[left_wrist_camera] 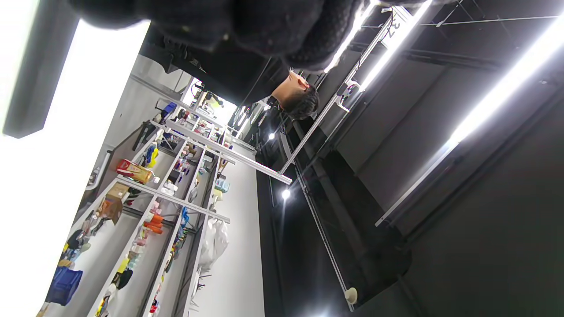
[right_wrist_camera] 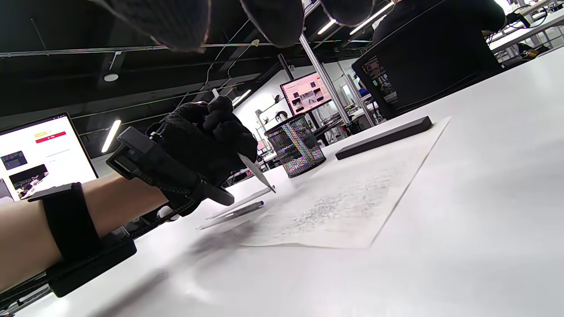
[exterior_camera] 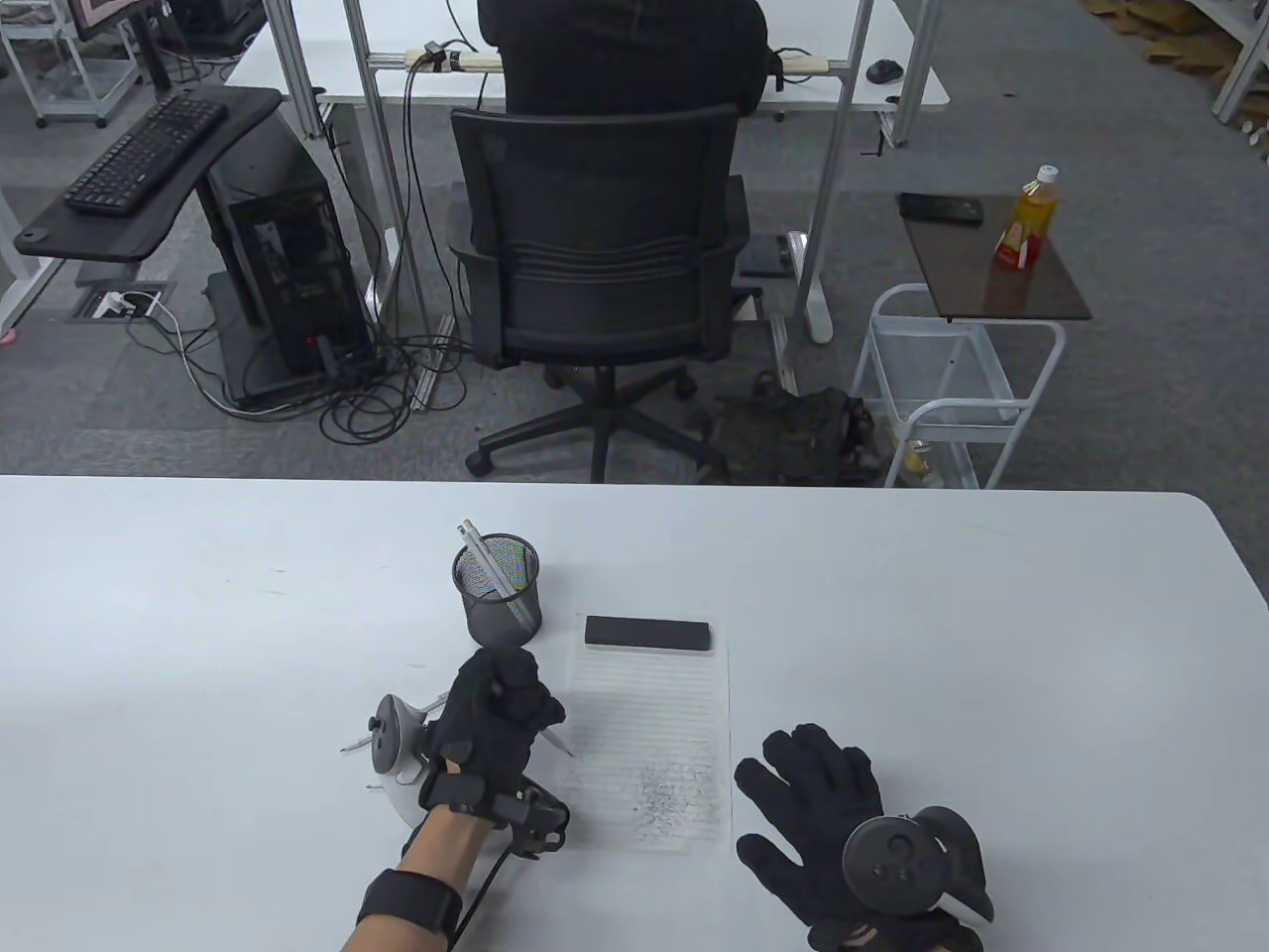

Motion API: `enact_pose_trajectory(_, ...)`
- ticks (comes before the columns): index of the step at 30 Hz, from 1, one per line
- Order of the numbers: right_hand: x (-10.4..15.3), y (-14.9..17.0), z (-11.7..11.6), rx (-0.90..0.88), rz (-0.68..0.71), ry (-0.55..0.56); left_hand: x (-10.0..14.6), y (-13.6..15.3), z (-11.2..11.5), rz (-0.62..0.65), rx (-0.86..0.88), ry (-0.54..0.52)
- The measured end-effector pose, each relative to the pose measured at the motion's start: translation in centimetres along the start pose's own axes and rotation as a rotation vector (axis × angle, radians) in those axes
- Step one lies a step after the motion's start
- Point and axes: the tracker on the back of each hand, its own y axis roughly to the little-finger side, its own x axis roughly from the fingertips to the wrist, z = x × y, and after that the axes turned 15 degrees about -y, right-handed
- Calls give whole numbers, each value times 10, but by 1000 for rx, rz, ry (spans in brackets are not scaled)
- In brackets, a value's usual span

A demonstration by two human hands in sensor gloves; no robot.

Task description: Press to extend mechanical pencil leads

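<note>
My left hand (exterior_camera: 496, 719) grips a silver mechanical pencil (exterior_camera: 555, 740) in a fist, tip pointing down just above the left edge of the lined paper (exterior_camera: 649, 734). In the right wrist view the hand (right_wrist_camera: 207, 141) has its thumb over the pencil's top end and the tip (right_wrist_camera: 264, 180) hangs just off the table. Two more pencils (right_wrist_camera: 233, 209) lie on the table behind that hand. My right hand (exterior_camera: 823, 808) rests flat and empty on the table, fingers spread, right of the paper. A mesh pen cup (exterior_camera: 498, 593) holds more pencils.
A black bar (exterior_camera: 648, 633) lies across the top of the paper, which carries grey pencil scribbles (exterior_camera: 674, 793) near its lower edge. The table's far edge (exterior_camera: 595, 486) is behind the cup. An office chair (exterior_camera: 595, 268) stands beyond it.
</note>
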Motion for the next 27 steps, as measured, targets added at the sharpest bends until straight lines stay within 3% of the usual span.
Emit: enact_pose_trajectory(27, 0, 0, 0, -2, -2, -3, 1, 7, 0, 5, -108, 20)
